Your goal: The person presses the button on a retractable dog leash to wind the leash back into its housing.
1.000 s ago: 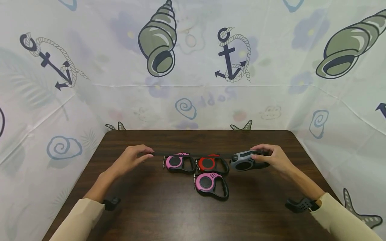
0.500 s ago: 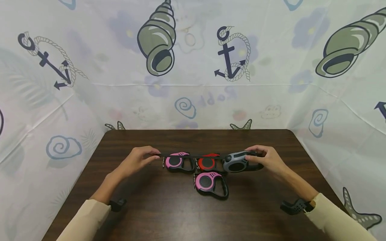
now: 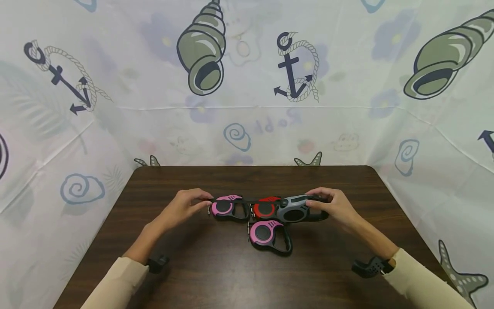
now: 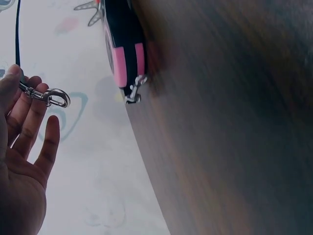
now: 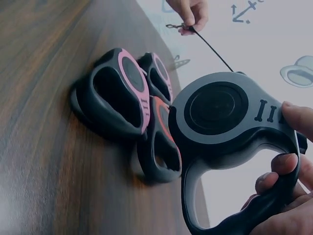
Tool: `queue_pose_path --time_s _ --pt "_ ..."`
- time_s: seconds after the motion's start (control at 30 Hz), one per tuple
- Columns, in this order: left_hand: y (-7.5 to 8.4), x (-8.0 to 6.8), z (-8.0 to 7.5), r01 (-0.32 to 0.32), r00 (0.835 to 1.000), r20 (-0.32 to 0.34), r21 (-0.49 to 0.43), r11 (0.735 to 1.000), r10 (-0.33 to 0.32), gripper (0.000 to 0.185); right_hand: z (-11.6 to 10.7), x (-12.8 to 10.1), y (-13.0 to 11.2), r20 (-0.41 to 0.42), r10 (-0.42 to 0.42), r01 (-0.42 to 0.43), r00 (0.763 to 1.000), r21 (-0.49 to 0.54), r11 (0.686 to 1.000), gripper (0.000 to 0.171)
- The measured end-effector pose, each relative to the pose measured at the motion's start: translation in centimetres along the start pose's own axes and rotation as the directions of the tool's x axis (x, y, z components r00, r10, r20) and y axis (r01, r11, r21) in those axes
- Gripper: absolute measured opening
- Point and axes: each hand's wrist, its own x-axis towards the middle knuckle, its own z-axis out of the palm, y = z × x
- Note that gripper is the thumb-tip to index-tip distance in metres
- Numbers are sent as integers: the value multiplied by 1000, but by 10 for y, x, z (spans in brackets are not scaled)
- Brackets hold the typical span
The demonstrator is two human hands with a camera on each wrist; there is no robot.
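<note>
My right hand [image 3: 338, 206] grips the handle of a grey and black retractable dog leash [image 3: 294, 210], held above the table. Its thin black cord [image 3: 247, 201] runs across to my left hand [image 3: 191, 201]. There, finger and thumb pinch the cord's end by a metal snap clip [image 4: 57, 97], the other fingers loosely spread. Beneath the cord lie a pink retractable leash [image 3: 222, 207] and a red one [image 3: 264, 209], the red one's handle hidden in the head view behind the grey casing. A second pink leash [image 3: 264, 233] lies nearer me.
The dark wooden table [image 3: 216, 279] has a printed cloth [image 3: 247, 137] hanging behind it and at both sides. Black straps with camera mounts sit on both wrists, close above the tabletop.
My hands have come closer together, the left moving right and the right moving left with the grey leash. The cord between them has shortened. The leashes on the table have stayed put.
</note>
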Motion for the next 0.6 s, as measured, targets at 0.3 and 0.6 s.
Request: queue_pose_path --time_s 0.3,0.6 --pt "12 -1 8 48 999 17 -25 999 -47 24 17 2 -2 29 -6 5 1000 25 1000 33" --pt "20 -4 13 60 998 12 -45 997 -60 27 35 6 -3 24 -11 10 1000 54 998 31"
